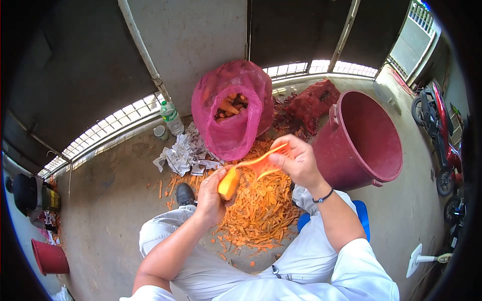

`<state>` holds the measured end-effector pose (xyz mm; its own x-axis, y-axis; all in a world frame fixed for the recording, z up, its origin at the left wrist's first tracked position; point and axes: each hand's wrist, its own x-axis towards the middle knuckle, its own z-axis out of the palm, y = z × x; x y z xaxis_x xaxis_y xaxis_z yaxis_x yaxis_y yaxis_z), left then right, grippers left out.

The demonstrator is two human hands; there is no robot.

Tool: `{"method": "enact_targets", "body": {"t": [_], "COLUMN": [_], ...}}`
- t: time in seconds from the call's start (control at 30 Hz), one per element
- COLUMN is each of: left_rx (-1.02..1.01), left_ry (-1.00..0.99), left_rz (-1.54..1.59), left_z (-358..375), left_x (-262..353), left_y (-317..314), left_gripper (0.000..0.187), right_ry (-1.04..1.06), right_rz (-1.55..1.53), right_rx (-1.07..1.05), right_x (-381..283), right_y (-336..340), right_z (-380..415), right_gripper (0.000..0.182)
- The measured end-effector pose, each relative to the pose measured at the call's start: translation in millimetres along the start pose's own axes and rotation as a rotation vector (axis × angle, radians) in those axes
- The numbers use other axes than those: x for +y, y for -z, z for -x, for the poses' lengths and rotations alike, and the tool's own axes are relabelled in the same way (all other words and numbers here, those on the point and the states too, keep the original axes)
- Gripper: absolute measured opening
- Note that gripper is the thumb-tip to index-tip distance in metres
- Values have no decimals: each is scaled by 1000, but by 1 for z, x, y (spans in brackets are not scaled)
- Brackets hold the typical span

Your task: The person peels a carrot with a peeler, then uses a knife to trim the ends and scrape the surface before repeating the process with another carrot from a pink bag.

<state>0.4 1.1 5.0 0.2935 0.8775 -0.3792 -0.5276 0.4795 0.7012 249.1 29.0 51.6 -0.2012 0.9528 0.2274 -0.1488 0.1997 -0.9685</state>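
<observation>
My left hand (209,198) is wrapped round a peeled carrot (229,182), its blunt orange end showing toward me. In my right hand (299,161) is an orange Y-shaped peeler (267,161), pinched by the handle between thumb and fingers. Its forked head lies right by the far end of the carrot. Below both hands, a wide heap of carrot peelings (261,210) covers the floor between my legs.
Ahead stands an open pink mesh sack (232,143) with carrots (230,106) inside. Right of it are a red mesh sack (316,103) and a large maroon tub (346,135). Crumpled paper (186,153), a green-labelled bottle (171,118) and a cup (160,132) sit left. A motorcycle (442,130) is far right.
</observation>
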Motion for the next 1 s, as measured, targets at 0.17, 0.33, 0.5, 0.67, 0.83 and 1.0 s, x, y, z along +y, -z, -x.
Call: {"method": "enact_targets", "body": {"t": [0.17,0.33,0.5,0.67,0.83,1.0], "left_rx": [88,171,116,49,45,48], "left_ry": [143,91,37,-59,4,117], "left_rz": [97,122,87,45,66,99], "left_z": [0,3,6,18,11,3], "left_x": [2,3,-1,6,8,1], "left_y": [-3,-20,-12,-18,-11,-2], "left_gripper": [35,33,32,34,33,33], "right_ry": [4,70,15,45,-17,51], "right_rz": [122,215,227,170,310,-7], "right_rx": [-190,-195,-184,69,246,-76], "right_x": [-2,2,1,5,18,10], "right_y": [-18,-20,-20,7,48,-9], "right_z": [13,13,12,-8,-20,2], "right_gripper": [19,19,19,18,15,22]}}
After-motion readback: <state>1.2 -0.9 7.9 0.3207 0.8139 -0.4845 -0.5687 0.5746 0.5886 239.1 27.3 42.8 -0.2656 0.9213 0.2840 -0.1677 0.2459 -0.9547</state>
